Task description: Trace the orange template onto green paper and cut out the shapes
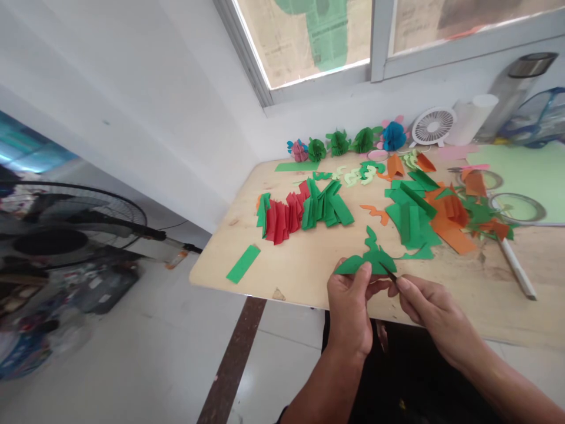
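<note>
Your left hand (351, 297) has its grip closed on a green paper cutout (374, 257), thumb on top and fingers underneath, probably so the sheet stays firm against the tool. Your right hand (426, 300) has its grip closed around a dark pointed blade (389, 271), likely that of small scissors; its handles are hidden. The cutout lies over the near edge of the desk (291, 268), spreading to both sides of your left thumb, with a wavy arm pointing away from you. Its right end meets the blade, just ahead of your right fingertips. Folded red paper slips (280, 221) stand apart leftward, presumably sorted by colour.
</note>
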